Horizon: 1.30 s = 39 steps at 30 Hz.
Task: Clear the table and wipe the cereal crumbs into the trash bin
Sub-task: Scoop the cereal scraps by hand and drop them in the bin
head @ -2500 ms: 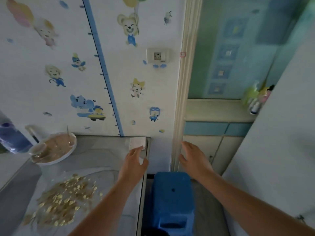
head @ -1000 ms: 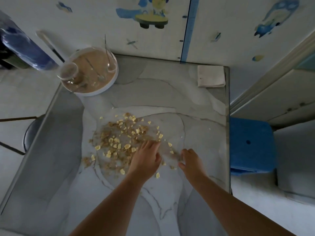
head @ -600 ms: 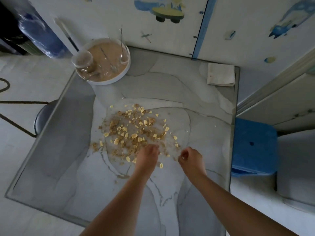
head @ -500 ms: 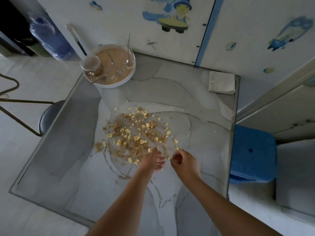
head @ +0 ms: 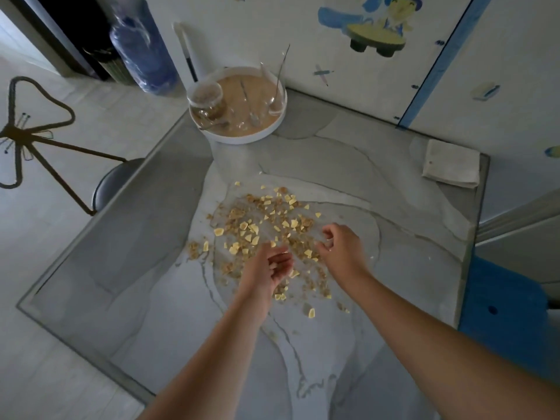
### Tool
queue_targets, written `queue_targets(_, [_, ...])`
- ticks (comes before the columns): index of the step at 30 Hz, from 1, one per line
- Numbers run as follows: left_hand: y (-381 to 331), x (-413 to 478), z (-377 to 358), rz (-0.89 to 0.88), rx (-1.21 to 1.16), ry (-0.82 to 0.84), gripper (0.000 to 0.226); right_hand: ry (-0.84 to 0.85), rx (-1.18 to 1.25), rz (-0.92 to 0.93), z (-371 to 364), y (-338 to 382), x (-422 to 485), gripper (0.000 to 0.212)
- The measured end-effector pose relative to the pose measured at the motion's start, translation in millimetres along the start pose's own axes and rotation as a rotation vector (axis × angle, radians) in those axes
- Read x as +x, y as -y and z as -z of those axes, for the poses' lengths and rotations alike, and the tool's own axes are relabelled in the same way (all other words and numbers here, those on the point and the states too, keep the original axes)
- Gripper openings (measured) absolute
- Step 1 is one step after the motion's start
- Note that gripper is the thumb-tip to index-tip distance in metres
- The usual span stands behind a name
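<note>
Cereal crumbs (head: 266, 234) lie scattered across the middle of the marbled worktop (head: 348, 165), the pale flakes and brown bits thickest just beyond your two hands. Your left hand (head: 268, 269) is held palm-up and cupped at the near edge of the spill, fingers loosely curled; whether it already holds flakes cannot be told. Your right hand (head: 341, 248) hovers at the right side of the spill with fingertips drawn together in a pinch, seemingly on a small piece, though the piece itself is too small to confirm.

To gather well, keep the cupped palm low and close to the pinching fingers so nothing drops between them, and work from the outlying flakes nearest you inward. Judged from the spread, pinching alone will leave fine dust; the folded cloth (head: 451, 163) at the far right corner of the worktop would sweep it more cleanly.

A round tray (head: 239, 136) carrying a glass jar (head: 207, 100) and spoons sits at the far left corner, well apart from the spill and not yet cleared. A blue bin (head: 506, 310) stands just beside the worktop's right edge; a chair (head: 113, 181) is tucked at the left.
</note>
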<state>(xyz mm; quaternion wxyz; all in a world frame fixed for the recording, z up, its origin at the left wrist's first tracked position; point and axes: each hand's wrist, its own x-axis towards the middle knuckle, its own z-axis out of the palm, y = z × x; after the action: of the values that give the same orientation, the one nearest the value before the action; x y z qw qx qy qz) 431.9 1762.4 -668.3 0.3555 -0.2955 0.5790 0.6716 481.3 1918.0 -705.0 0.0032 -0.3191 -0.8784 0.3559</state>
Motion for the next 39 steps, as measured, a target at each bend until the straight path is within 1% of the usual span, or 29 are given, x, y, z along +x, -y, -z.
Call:
queue_targets(3, [-7, 15, 0, -0.065, -0.048, -0.012, 0.040, 0.023, -0.136, 0.059, -21, 1, 37, 0.041])
queue_targets(5, [-7, 23, -1, -0.083, -0.074, -0.025, 0.043, 0.020, -0.229, 0.064, -34, 1, 52, 0.045])
queue_targets(7, [-6, 29, -2, -0.084, -0.093, -0.028, 0.043, -0.013, -0.269, 0.061, -43, 0, 60, 0.043])
queue_targets(9, [-5, 37, -3, -0.084, -0.116, -0.024, 0.042, -0.058, -0.251, 0.051, -48, -2, 64, 0.035])
queue_targets(12, [-5, 50, -5, -0.080, -0.174, -0.013, 0.037, -0.119, -0.123, 0.044, -48, -5, 62, 0.025])
queue_targets(16, [-4, 60, -11, -0.112, -0.210, 0.035, 0.028, -0.166, 0.181, 0.017, -40, 5, 40, 0.022])
queue_targets(19, [-5, 59, -17, -0.088, -0.250, 0.091, 0.035, -0.137, 0.327, 0.027, -36, 21, 16, 0.029])
queue_targets(22, [-9, 55, -18, -0.046, -0.260, 0.162, 0.045, -0.102, 0.346, 0.038, -36, 36, 1, 0.036])
queue_targets(24, [-15, 56, -16, 0.006, -0.276, 0.214, 0.050, -0.087, 0.318, 0.059, -37, 46, -1, 0.036])
queue_targets(26, [-23, 57, -12, 0.037, -0.317, 0.229, 0.052, -0.095, 0.260, 0.137, -37, 55, 1, 0.034])
queue_targets(28, [-33, 61, -9, 0.025, -0.394, 0.190, 0.049, -0.135, 0.252, 0.188, -37, 62, 11, 0.031])
queue_targets(30, [-40, 67, -4, 0.017, -0.500, 0.134, 0.043, -0.199, 0.225, 0.180, -41, 65, 33, 0.026])
queue_targets(32, [-45, 73, 2, 0.019, -0.549, 0.085, 0.039, -0.226, 0.109, 0.162, -51, 64, 63, 0.022])
queue_targets(36, [-46, 79, 14, 0.003, -0.553, 0.033, 0.034, -0.154, -0.135, 0.183, -74, 59, 120, 0.028])
queue_targets(37, [-47, 80, 17, -0.005, -0.557, 0.023, 0.032, -0.134, -0.211, 0.194, -78, 59, 129, 0.026])
queue_targets(39, [-48, 81, 22, -0.018, -0.564, 0.003, 0.029, -0.117, -0.304, 0.204, -81, 58, 141, 0.015])
